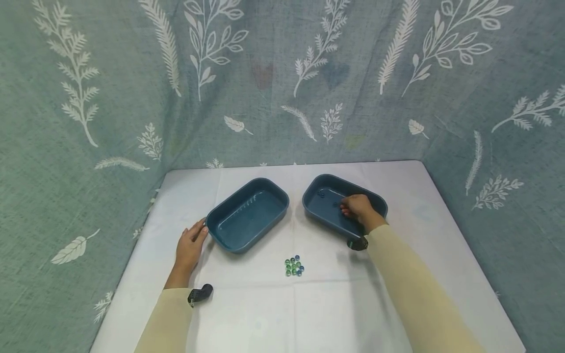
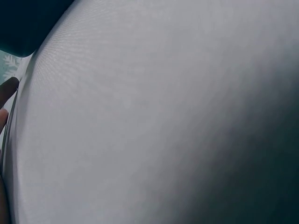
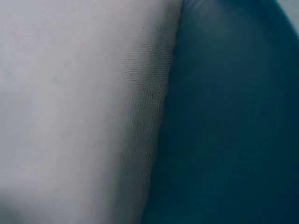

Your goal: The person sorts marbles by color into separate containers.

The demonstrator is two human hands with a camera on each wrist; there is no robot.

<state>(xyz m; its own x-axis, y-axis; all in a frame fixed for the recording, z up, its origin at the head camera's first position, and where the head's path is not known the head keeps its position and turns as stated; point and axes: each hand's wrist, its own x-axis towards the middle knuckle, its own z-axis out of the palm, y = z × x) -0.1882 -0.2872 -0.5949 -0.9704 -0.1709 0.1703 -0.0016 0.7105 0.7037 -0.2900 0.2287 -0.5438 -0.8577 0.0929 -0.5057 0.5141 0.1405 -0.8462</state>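
Observation:
My right hand [image 1: 358, 206] is inside the right blue tray [image 1: 325, 212], fingers curled and pointing down toward its floor. Small dark blue marbles [image 1: 321, 194] lie in that tray, with another [image 1: 335, 204] right by the fingertips; I cannot tell whether the fingers pinch one. On the left, my left hand [image 1: 190, 247] rests beside the left blue tray [image 1: 251, 218], its extended fingers at the near-left rim. Only fingertips [image 2: 8, 91] of it show in the left wrist view. The right wrist view is filled by the tray's outer wall [image 3: 229, 116] and white cloth; the hand is out of sight there.
A cluster of several green and blue glass marbles [image 1: 294, 267] lies on the white tablecloth [image 1: 247, 318] between my forearms, nearer than both trays. Leaf-patterned green fabric [image 1: 265, 113] hangs behind the table and along both sides. A dark wrist camera [image 1: 200, 292] juts from the left sleeve.

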